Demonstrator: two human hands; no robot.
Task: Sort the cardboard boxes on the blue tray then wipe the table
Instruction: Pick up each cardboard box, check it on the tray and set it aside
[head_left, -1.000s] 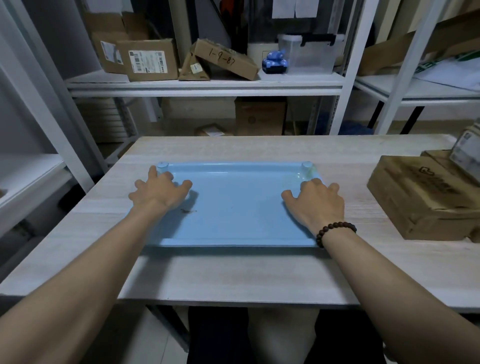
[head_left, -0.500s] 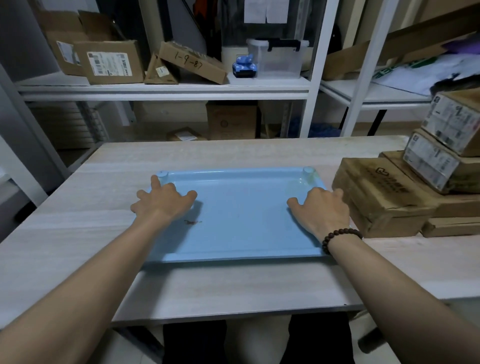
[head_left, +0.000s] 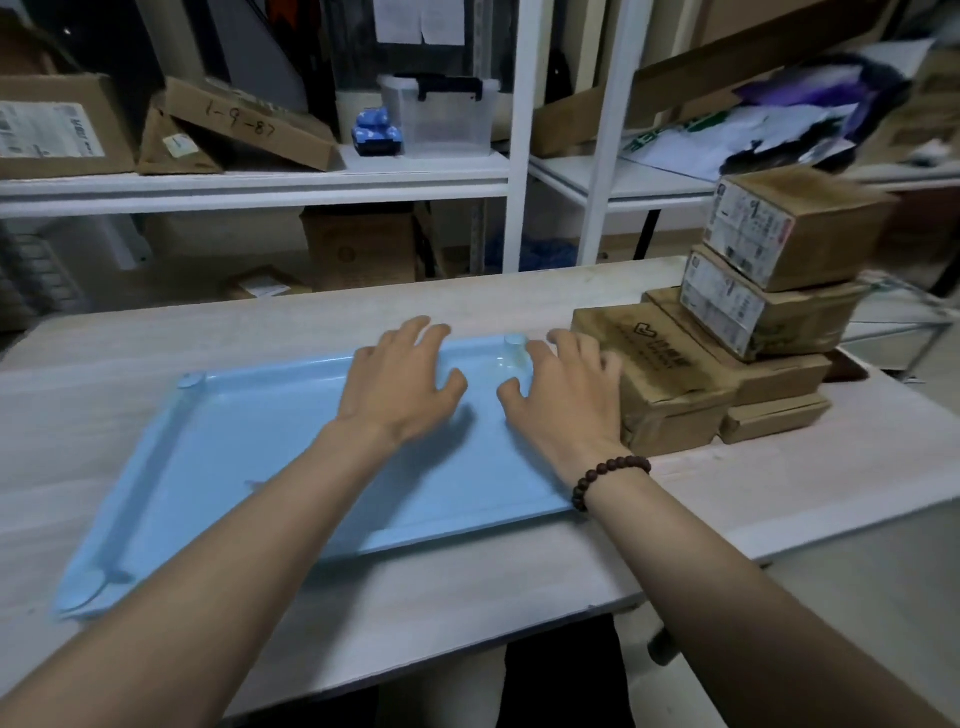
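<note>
A light blue tray (head_left: 223, 467) lies on the pale wooden table (head_left: 467, 597) with nothing on it. My left hand (head_left: 400, 384) hovers over the tray's far right part, fingers spread. My right hand (head_left: 566, 395) is beside it, fingers spread, at the tray's right rim and reaching the brown flat box (head_left: 670, 374). To the right stands a pile of cardboard boxes: two labelled boxes (head_left: 789, 228) (head_left: 753, 306) stacked on flat ones (head_left: 774, 415). Both hands hold nothing.
White metal shelving (head_left: 260, 182) behind the table carries cardboard boxes (head_left: 52, 130), a clear plastic tub (head_left: 441, 114) and a blue toy tank (head_left: 376, 132). More boxes sit under the shelf. The table's right end (head_left: 883, 457) is close behind the pile.
Both hands have left the tray's sides and moved right and forward, toward the box pile. The view has swung to the right, bringing the stacked boxes into sight.
</note>
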